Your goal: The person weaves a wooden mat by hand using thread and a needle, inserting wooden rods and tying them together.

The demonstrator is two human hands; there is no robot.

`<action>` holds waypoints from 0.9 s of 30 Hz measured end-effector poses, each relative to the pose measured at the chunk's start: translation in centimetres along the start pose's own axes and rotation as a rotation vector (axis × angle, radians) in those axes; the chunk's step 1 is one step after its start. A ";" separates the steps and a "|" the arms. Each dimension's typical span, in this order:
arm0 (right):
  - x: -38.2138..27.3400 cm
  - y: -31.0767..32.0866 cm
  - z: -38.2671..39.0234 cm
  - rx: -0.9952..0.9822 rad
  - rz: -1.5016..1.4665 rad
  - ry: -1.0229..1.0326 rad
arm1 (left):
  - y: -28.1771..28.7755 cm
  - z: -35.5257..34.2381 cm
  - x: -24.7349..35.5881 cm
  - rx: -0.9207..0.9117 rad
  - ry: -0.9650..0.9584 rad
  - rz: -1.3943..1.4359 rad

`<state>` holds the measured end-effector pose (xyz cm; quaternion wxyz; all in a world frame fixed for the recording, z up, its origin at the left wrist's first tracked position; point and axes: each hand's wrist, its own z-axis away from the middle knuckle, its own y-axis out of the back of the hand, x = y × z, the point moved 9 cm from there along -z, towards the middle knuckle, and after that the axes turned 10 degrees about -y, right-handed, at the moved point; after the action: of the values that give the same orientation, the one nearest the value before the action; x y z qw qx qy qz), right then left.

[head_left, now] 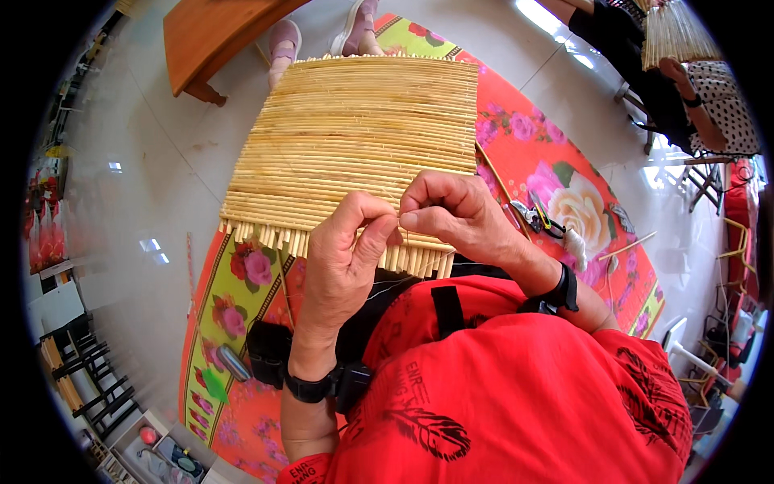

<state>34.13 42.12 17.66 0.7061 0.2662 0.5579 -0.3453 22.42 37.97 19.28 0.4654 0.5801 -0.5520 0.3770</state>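
A mat of straw-coloured stalks (355,137), bound side by side, lies over my lap, its cut ends bunched along the near edge. Above that edge my left hand (348,246) and my right hand (451,211) meet, thumbs and forefingers pinched together. Between the fingertips runs a thin thread (405,234), barely visible. Both hands are closed in a pinch; the right one's other fingers curl over the mat. Whether a needle is also held, I cannot make out.
A flowered red cloth (234,387) covers the floor beneath me. Right of the mat lie pliers or scissors (544,218), a white thread bundle (575,248) and a loose stalk (629,245). An orange wooden table (214,40) stands far left. Another person (685,97) sits far right, holding stalks.
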 end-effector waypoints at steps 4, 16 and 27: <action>0.3 0.2 0.1 -0.004 -0.089 -0.040 | -0.2 0.2 -0.6 0.010 0.027 0.055; 0.6 0.9 0.5 0.046 -0.185 -0.019 | -1.1 1.5 -2.8 0.087 0.257 0.353; 1.4 1.2 0.4 0.123 -0.223 -0.062 | -3.2 2.0 -3.7 0.121 0.303 0.531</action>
<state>35.48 42.32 16.42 0.6626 0.2345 0.5396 -0.4635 25.09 36.99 14.81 0.3922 0.3794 -0.5850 0.6000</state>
